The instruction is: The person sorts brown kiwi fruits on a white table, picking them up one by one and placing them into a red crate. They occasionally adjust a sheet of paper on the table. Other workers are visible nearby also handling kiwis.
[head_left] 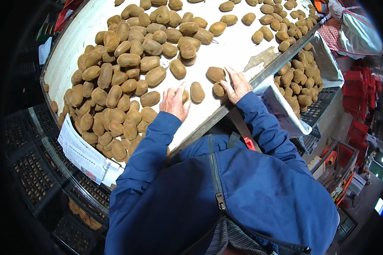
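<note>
On the white sorting table, my left hand has one kiwifruit between thumb and forefinger, mostly covered by the hand. Just right of it lies a loose kiwifruit, apart from both hands. My right hand rests at the table's near edge with fingers spread. Its thumb touches a small kiwifruit, and its fingertips reach the side of a larger kiwifruit. Neither of these is enclosed by the hand. A big heap of kiwifruit spreads to the left of my left hand.
A lined black plastic crate full of kiwifruit stands right of the table's metal edge. Printed newspaper hangs at the left rim above stacked black crates. Another person's sleeve shows top right, near red crates.
</note>
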Motion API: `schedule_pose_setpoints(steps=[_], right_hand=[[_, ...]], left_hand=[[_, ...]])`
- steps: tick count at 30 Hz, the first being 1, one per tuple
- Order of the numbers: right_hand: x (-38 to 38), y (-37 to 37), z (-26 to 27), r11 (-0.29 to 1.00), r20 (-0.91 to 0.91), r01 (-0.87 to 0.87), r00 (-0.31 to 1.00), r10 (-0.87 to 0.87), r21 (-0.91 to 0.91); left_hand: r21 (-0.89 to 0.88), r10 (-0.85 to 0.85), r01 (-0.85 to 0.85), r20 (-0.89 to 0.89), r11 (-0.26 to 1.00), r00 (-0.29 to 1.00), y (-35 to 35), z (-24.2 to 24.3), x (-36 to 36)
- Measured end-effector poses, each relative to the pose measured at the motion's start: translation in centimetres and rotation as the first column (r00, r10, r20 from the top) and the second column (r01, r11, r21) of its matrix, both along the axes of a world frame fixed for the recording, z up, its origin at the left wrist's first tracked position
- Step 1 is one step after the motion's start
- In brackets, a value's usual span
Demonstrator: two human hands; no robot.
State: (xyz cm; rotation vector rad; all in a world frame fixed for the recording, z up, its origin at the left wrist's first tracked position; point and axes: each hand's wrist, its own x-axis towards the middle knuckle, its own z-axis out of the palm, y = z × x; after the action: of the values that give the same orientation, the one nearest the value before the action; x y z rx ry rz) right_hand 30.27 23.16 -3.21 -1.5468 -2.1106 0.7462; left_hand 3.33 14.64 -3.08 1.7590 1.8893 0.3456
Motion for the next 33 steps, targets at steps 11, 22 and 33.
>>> schedule_pose_setpoints(steps=[11,22,33], right_hand=[[0.6,4.8,0.6,0.956,0.006,-0.274,0.961,0.276,-0.104],[1.4,6.0,-0.5,0.957,0.021,-0.275,0.962,0.274,0.094],[-3.6,7.8,2.4,0.967,-0.065,-0.255,0.965,0.255,-0.002]], left_hand=[[-0.593,0.717,-0.415,0.477,0.689,0.508,2.5,0.9,2.9],[-0.549,0.716,-0.488,0.345,0.678,0.607,3.6,1.6,5.9],[-0.482,0.194,-0.170,0.000,0.860,0.981,7.4,4.6,5.6]])
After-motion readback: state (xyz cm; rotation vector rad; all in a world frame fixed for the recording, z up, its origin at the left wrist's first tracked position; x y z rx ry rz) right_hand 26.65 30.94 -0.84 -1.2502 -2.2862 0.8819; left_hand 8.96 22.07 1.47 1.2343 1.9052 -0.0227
